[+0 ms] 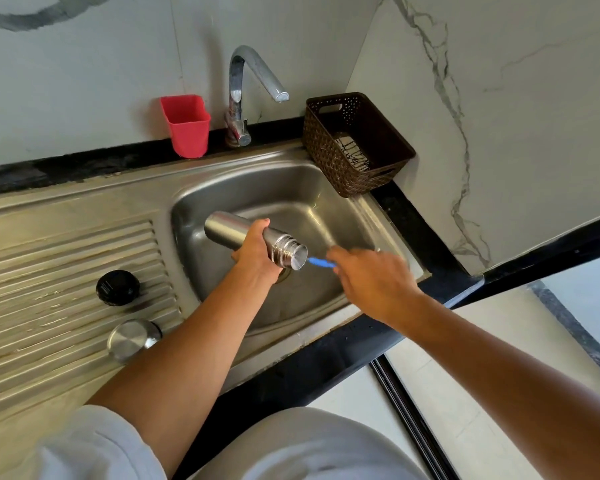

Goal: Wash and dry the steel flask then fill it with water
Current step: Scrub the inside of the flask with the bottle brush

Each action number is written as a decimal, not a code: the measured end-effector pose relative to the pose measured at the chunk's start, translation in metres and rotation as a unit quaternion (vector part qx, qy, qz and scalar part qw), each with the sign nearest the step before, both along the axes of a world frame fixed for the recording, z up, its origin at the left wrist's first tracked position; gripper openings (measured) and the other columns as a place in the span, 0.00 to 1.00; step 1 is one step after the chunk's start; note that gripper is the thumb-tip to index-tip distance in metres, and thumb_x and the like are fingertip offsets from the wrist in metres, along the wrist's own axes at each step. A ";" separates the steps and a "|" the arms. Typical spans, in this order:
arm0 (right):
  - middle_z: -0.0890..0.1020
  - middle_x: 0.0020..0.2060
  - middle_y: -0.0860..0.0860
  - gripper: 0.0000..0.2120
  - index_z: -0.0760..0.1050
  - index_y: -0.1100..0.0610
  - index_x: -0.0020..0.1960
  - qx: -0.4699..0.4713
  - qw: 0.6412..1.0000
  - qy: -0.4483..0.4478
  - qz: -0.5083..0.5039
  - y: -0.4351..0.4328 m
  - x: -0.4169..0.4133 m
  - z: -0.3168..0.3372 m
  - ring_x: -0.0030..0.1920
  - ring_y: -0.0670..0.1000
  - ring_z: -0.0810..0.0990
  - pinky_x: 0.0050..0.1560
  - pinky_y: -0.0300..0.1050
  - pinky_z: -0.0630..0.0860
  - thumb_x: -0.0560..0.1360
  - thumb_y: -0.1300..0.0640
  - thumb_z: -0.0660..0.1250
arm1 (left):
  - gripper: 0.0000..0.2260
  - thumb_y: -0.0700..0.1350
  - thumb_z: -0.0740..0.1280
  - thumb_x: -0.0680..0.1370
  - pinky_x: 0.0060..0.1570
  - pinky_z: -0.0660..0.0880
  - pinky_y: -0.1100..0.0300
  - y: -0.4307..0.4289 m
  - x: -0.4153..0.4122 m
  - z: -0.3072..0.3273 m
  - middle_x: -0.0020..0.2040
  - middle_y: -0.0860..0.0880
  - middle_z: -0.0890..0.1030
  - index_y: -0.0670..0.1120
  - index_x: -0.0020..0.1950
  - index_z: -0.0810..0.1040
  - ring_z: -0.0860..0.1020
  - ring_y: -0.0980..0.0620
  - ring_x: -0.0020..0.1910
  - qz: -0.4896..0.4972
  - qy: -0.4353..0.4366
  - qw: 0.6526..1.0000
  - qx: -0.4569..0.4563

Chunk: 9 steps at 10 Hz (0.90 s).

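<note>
My left hand (255,252) grips the steel flask (227,230) around its middle and holds it nearly level over the sink basin (347,216), with the threaded mouth pointing right. My right hand (371,277) holds a blue brush handle (321,262) whose far end goes into the flask's mouth; the brush head is hidden inside. On the ribbed drainboard (59,271) to the left lie a black stopper (118,287) and a steel cap (132,339). No water runs from the tap (253,81).
A red plastic cup (187,128) stands left of the tap on the black ledge. A dark woven basket (357,143) with a cloth inside sits at the sink's back right corner. Marble walls close in behind and on the right.
</note>
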State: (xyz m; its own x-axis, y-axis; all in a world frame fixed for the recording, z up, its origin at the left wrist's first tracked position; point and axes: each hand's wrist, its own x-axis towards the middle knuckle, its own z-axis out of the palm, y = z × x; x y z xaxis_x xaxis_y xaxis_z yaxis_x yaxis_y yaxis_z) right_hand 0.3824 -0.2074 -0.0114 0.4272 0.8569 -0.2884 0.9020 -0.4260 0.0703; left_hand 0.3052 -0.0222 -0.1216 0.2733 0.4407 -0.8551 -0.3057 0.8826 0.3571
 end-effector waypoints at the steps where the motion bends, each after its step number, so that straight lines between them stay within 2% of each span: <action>1: 0.79 0.42 0.53 0.13 0.74 0.53 0.63 -0.020 0.980 -0.184 0.074 0.002 -0.009 0.002 0.36 0.56 0.80 0.30 0.48 0.70 0.79 0.59 0.67 | 0.42 0.47 0.82 0.60 0.36 0.82 0.48 0.001 0.003 0.003 0.56 0.45 0.84 0.47 0.72 0.71 0.86 0.43 0.40 0.013 -0.006 1.000 -0.006; 2: 0.78 0.39 0.52 0.09 0.72 0.54 0.62 0.014 0.989 0.121 -0.079 0.000 -0.029 -0.004 0.32 0.52 0.76 0.32 0.46 0.73 0.86 0.54 0.56 | 0.45 0.49 0.82 0.56 0.38 0.84 0.45 0.000 0.004 0.000 0.59 0.43 0.84 0.48 0.72 0.72 0.87 0.42 0.44 0.001 0.012 1.000 0.016; 3: 0.66 0.30 0.48 0.12 0.79 0.57 0.56 0.034 0.715 0.560 -0.418 0.007 -0.027 -0.003 0.25 0.45 0.60 0.21 0.38 0.59 0.86 0.55 0.57 | 0.43 0.50 0.82 0.57 0.38 0.84 0.44 -0.005 0.000 -0.002 0.58 0.43 0.84 0.48 0.70 0.72 0.86 0.43 0.43 -0.007 0.014 1.000 0.024; 4: 0.63 0.30 0.47 0.14 0.80 0.59 0.60 0.031 0.638 0.620 -0.455 0.002 -0.014 0.004 0.25 0.44 0.58 0.19 0.36 0.57 0.87 0.54 0.58 | 0.43 0.48 0.83 0.57 0.40 0.83 0.40 -0.007 -0.001 -0.006 0.60 0.42 0.84 0.47 0.70 0.72 0.85 0.42 0.41 -0.012 -0.008 1.000 0.021; 5: 0.75 0.34 0.49 0.08 0.76 0.53 0.58 -0.003 0.963 0.227 -0.146 -0.002 -0.007 0.004 0.29 0.48 0.73 0.27 0.42 0.69 0.86 0.52 0.59 | 0.47 0.46 0.83 0.53 0.46 0.82 0.32 -0.002 0.003 -0.015 0.62 0.41 0.82 0.48 0.71 0.71 0.86 0.40 0.44 0.002 -0.012 1.000 0.021; 6: 0.81 0.45 0.52 0.11 0.74 0.53 0.62 -0.018 0.977 -0.198 0.071 0.003 -0.011 0.004 0.42 0.56 0.82 0.36 0.48 0.75 0.81 0.58 0.65 | 0.49 0.47 0.82 0.48 0.46 0.82 0.35 0.001 0.011 -0.026 0.64 0.43 0.83 0.48 0.69 0.72 0.86 0.40 0.47 0.010 -0.011 1.000 -0.014; 7: 0.81 0.49 0.54 0.15 0.70 0.55 0.67 -0.039 0.985 -0.156 0.063 0.001 -0.023 -0.002 0.41 0.57 0.82 0.34 0.48 0.71 0.81 0.60 0.61 | 0.51 0.48 0.82 0.48 0.44 0.83 0.40 0.002 0.012 -0.022 0.63 0.44 0.83 0.48 0.71 0.72 0.86 0.41 0.45 0.000 -0.011 1.000 -0.006; 8: 0.77 0.35 0.52 0.11 0.75 0.54 0.62 0.036 0.946 0.253 -0.202 0.001 -0.029 -0.009 0.29 0.51 0.74 0.29 0.43 0.65 0.86 0.55 0.55 | 0.50 0.49 0.83 0.49 0.39 0.83 0.45 -0.004 0.008 -0.009 0.60 0.44 0.84 0.48 0.72 0.72 0.85 0.43 0.39 -0.017 0.004 1.000 0.026; 9: 0.61 0.30 0.48 0.14 0.81 0.59 0.60 0.057 0.605 0.630 -0.483 0.006 -0.021 -0.003 0.25 0.45 0.58 0.20 0.37 0.57 0.86 0.58 0.57 | 0.41 0.49 0.83 0.58 0.38 0.83 0.48 -0.007 0.003 0.001 0.52 0.45 0.84 0.46 0.69 0.75 0.84 0.45 0.34 -0.019 -0.008 0.999 0.027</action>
